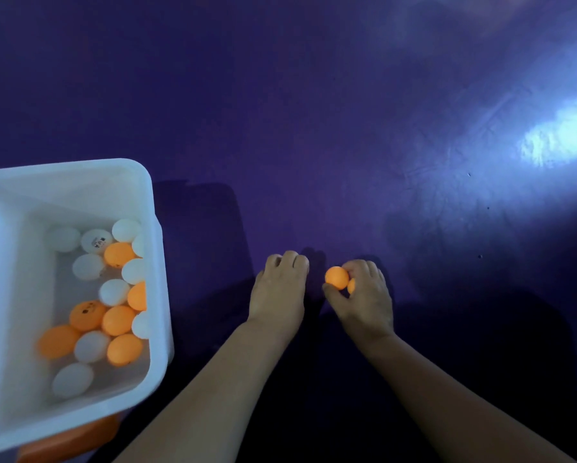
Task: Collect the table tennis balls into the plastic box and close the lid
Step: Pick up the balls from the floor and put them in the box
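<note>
— Since the head view is all we have, start there: what has the right hand [364, 295] got?
— Thumb and fingertips pinched on a small orange table tennis ball [337, 278]. A sliver of a second orange ball [351, 286] shows just behind it, tucked toward the palm. Whether they are lifted or resting on the surface, can't tell.
— And the left hand [278, 289]?
— Knuckles up, fingers curled under, just beside the right. Anything inside the curl is hidden, so I can't tell if it grips.
— Where does the load go?
— Into the white rectangular plastic box [63, 169], open, well off to the left of both hands. The left hand sits between the right hand and the box, so the left is nearer. My judgement: the right must travel leftward past it. A ball has no long axis, so approach angle matters little. The box's own long side can't be judged, since the frame cuts it.
— Contents?
— It holds mixed white and orange balls [118, 320], one layer, with bare bottom showing between them.
— Lid?
— Not on. An orange flat piece [70, 439] pokes out beneath the box's near corner. Possibly the lid, unsure.
— Surface, room?
— A dark blue-violet smooth surface [347, 128], no edge or corner in view to place things by. Dim, with one pale glare patch [561, 135] far right.
</note>
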Tool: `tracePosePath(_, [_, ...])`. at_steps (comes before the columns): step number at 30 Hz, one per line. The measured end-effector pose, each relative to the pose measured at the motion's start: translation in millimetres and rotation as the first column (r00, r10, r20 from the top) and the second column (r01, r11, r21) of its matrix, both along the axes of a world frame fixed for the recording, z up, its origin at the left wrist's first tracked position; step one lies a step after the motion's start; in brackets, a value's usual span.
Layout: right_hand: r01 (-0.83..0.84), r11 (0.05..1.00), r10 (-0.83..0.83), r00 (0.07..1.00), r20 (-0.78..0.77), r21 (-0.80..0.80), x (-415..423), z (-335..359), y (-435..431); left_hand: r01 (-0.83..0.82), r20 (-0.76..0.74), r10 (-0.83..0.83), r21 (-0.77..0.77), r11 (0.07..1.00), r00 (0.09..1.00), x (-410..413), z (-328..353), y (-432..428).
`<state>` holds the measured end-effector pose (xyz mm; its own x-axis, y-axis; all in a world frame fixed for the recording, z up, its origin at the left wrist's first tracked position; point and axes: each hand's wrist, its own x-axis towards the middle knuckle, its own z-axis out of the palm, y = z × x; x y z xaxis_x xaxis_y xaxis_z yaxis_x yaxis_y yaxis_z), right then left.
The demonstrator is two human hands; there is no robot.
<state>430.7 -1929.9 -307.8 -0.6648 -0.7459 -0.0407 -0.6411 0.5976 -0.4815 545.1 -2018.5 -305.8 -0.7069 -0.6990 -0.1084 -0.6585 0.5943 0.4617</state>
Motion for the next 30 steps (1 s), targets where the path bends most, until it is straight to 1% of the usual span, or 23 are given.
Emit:
tracePosePath(2, [0.071,0.996,-0.069,0.997,0.042,-0.047,5.4,5.9,1.9,-0.044,-0.006,0.045,0.015,0.999,0.999,3.7,-2.7,0.5])
tracePosePath(4, [0.118,0.989,-0.108,0.989,0.105,-0.091,11.5,11.2,2.5,-0.113,-0.041,0.116,0.069,0.991,0.992,5.5,1.0,-0.1])
tracePosePath(8, [0.238,0.932,-0.166,0.951,0.261,-0.273,32.2,25.6,-10.1,-0.177,-0.264,0.187,0.063,0.982,0.946,8.3,40.2,-13.3])
tracePosePath(11, [0.288,0.869,-0.108,0.904,0.414,-0.402,63.0,53.0,-32.7,-0.268,-0.353,0.257,0.019,0.963,0.9,24.2,78.5,-32.8])
tracePosePath(14, [0.233,0.861,0.06,0.836,0.546,-0.451,102.4,88.2,-64.2,-0.425,-0.383,0.389,-0.01,0.905,0.838,55.1,109.4,-56.3])
tracePosePath(16, [0.166,0.867,0.177,0.779,0.601,-0.47,128.8,106.2,-85.7,-0.526,-0.42,0.484,0.019,0.85,0.768,82.6,124.9,-71.3])
tracePosePath(18, [0.107,0.871,0.266,0.718,0.643,-0.479,153.6,122.1,-102.9,-0.605,-0.466,0.589,0.135,0.785,0.66,113.0,135.2,-85.1])
tracePosePath(20, [0.034,0.887,0.322,0.669,0.67,-0.46,172.7,130.8,-116.9,-0.634,-0.478,0.691,0.306,0.71,0.543,142.1,143.8,-94.2])
tracePosePath(21, [-0.015,0.898,0.343,0.652,0.676,-0.44,181.8,134.2,-123.2,-0.641,-0.465,0.729,0.366,0.675,0.502,155.0,146.1,-97.3])
tracePosePath(22, [-0.068,0.904,0.364,0.641,0.676,-0.422,187.8,132.4,-130.0,-0.654,-0.439,0.758,0.394,0.645,0.483,166.6,147.3,-99.8])
tracePosePath(24, [-0.159,0.905,0.392,0.671,0.629,-0.394,196.5,125.9,-140.4,-0.689,-0.378,0.794,0.4,0.604,0.476,186.6,144.7,-103.5])
tracePosePath(26, [-0.212,0.912,0.379,0.76,0.528,-0.351,198.0,115.7,-146.0,-0.703,-0.37,0.8,0.39,0.595,0.472,201.8,138.5,-107.0])
tracePosePath(27, [-0.227,0.927,0.351,0.805,0.477,-0.299,196.3,110.1,-146.4,-0.721,-0.371,0.793,0.346,0.601,0.483,208.4,133.1,-109.4])
tracePosePath(28, [-0.243,0.939,0.326,0.851,0.411,-0.243,194.5,104.4,-145.4,-0.75,-0.358,0.781,0.258,0.609,0.511,213.9,127.7,-111.6])
tracePosePath(29, [-0.251,0.948,0.306,0.884,0.352,-0.194,193.0,100.0,-144.6,-0.782,-0.317,0.773,0.131,0.609,0.549,218.2,121.8,-114.5])
tracePosePath(30, [-0.26,0.952,0.3,0.896,0.327,-0.162,190.7,94.0,-145.5,-0.801,-0.258,0.774,-0.005,0.598,0.579,221.3,115.9,-118.2])
